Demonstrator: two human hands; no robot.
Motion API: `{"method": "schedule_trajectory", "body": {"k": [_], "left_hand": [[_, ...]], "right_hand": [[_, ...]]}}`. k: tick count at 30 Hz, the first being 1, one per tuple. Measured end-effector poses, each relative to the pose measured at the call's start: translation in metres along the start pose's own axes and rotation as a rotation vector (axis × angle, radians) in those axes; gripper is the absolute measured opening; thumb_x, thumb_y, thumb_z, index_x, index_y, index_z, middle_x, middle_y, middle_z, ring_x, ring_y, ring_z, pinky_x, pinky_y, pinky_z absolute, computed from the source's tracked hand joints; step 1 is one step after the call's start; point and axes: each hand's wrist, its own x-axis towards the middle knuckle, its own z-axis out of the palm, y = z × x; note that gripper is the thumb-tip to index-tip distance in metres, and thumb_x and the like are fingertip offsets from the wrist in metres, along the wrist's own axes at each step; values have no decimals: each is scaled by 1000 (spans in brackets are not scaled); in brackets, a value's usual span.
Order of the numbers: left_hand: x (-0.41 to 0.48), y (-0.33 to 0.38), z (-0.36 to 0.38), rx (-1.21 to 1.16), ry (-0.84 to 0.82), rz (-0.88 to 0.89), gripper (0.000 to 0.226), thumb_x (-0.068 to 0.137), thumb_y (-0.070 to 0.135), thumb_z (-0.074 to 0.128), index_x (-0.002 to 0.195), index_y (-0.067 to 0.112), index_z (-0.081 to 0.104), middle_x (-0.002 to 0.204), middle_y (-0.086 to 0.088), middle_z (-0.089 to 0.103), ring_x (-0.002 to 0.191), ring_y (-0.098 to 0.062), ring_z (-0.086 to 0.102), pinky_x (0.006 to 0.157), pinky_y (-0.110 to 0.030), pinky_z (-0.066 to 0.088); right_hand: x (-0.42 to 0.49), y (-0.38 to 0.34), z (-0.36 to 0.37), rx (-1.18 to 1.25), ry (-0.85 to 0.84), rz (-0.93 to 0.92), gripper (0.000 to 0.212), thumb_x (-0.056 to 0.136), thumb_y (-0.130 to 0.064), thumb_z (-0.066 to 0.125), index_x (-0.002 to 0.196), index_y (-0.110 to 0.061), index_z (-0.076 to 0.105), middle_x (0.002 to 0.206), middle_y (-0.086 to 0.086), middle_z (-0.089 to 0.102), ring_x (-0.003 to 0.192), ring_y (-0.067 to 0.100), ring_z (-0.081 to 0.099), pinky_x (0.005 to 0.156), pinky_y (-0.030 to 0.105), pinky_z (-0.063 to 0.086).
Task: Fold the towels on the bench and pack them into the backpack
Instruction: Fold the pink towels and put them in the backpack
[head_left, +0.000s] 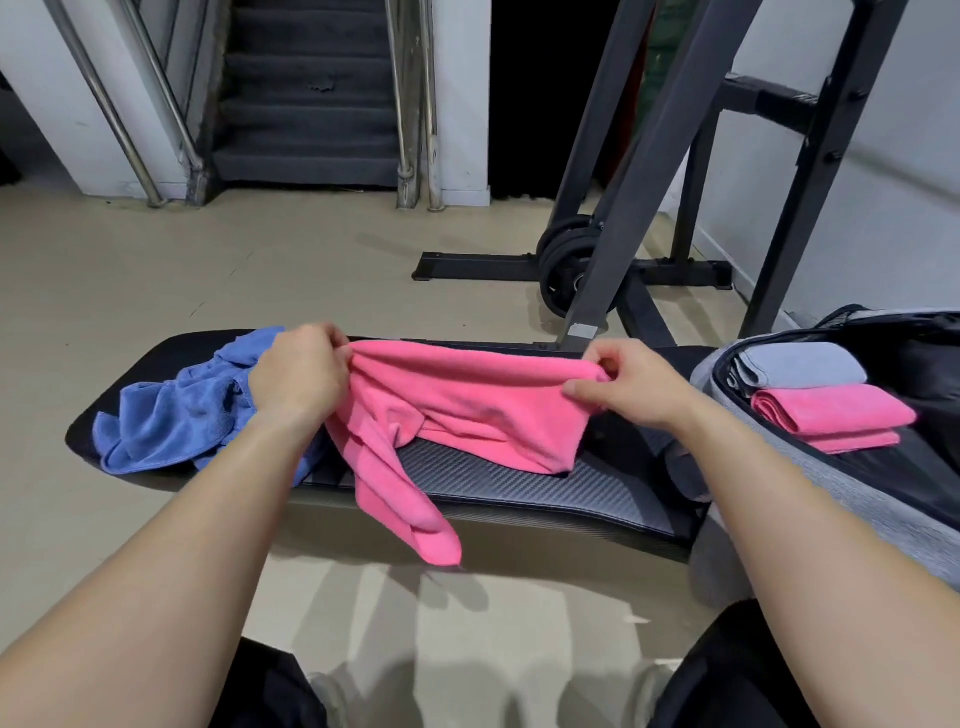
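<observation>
A pink towel (457, 405) hangs stretched above the black bench (545, 488), one corner drooping past the bench's near edge. My left hand (298, 371) pinches its left end and my right hand (631, 384) pinches its right end. A crumpled blue towel (171, 415) lies on the bench's left end, just behind my left wrist. At the right, the grey backpack (831, 499) lies open, with a folded grey towel (802, 366) and a folded pink towel (831, 413) inside.
A black weight rack (649, 208) with plates (566, 270) stands behind the bench. Stairs with metal rails rise at the back left. Beige floor surrounds the bench. My knees show at the bottom edge.
</observation>
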Motion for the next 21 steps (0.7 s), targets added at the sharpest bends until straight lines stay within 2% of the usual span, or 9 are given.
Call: {"method": "schedule_trajectory", "body": {"k": [2, 4, 5, 8, 11, 14, 17, 19, 21], "left_hand": [[1, -1, 1, 15, -71, -1, 15, 95, 34, 58, 101, 25, 69, 103, -9, 72, 101, -33, 64, 73, -37, 49], [-2, 9, 0, -44, -120, 55, 23, 94, 37, 62, 113, 27, 66, 105, -6, 73, 106, -31, 64, 80, -39, 52], [-5, 18, 0, -110, -149, 116, 27, 92, 37, 64, 118, 28, 64, 101, -2, 73, 105, -29, 64, 85, -39, 52], [-29, 57, 1, -309, -291, 326, 32, 90, 27, 67, 122, 31, 65, 78, 10, 69, 85, -14, 65, 83, -31, 49], [-53, 87, 10, -391, -413, 458, 36, 89, 26, 68, 125, 33, 65, 71, 12, 66, 70, -1, 59, 74, -22, 42], [-60, 97, 18, -420, -460, 480, 19, 92, 27, 67, 109, 34, 71, 74, 8, 70, 69, -2, 59, 71, -15, 42], [-53, 95, 19, -410, -381, 414, 10, 89, 28, 68, 82, 35, 70, 74, 13, 69, 68, 0, 58, 76, -27, 49], [-48, 88, 19, -349, -356, 383, 15, 89, 28, 67, 76, 35, 66, 73, 13, 70, 68, -1, 59, 75, -29, 49], [-44, 84, 17, -334, -336, 358, 15, 90, 26, 65, 76, 32, 65, 67, 13, 69, 67, 1, 59, 72, -27, 46]], "right_hand": [[-3, 7, -5, 85, -23, 31, 14, 87, -17, 76, 85, -12, 63, 80, 7, 73, 70, 24, 72, 63, 36, 58], [-5, 5, -6, 87, -25, 7, 4, 91, -14, 72, 89, -17, 70, 82, 2, 74, 74, 18, 72, 58, 28, 56], [-5, 2, -4, 86, -30, -13, 8, 92, -13, 70, 89, -20, 72, 82, -2, 73, 74, 14, 71, 57, 25, 55], [-4, -14, 6, 65, -64, -61, 13, 92, -14, 69, 88, -25, 75, 83, -6, 73, 77, 8, 70, 59, 25, 57], [-2, -29, 19, -18, -54, -145, 9, 89, -20, 71, 88, -27, 76, 77, -14, 72, 75, 2, 66, 66, 20, 54], [-3, -39, 26, -36, -35, -202, 3, 87, -24, 75, 86, -25, 77, 77, -13, 72, 73, -3, 63, 62, 9, 43], [-3, -36, 25, -53, -21, -179, 9, 82, -29, 82, 81, -25, 74, 77, -10, 72, 71, 1, 65, 60, 18, 51], [-2, -28, 18, -47, 13, -120, 14, 79, -29, 84, 78, -28, 71, 77, -8, 71, 72, 7, 66, 63, 29, 56], [-2, -18, 10, -10, 24, -83, 15, 80, -27, 84, 78, -28, 69, 77, -9, 69, 71, 6, 63, 65, 28, 51]]}}
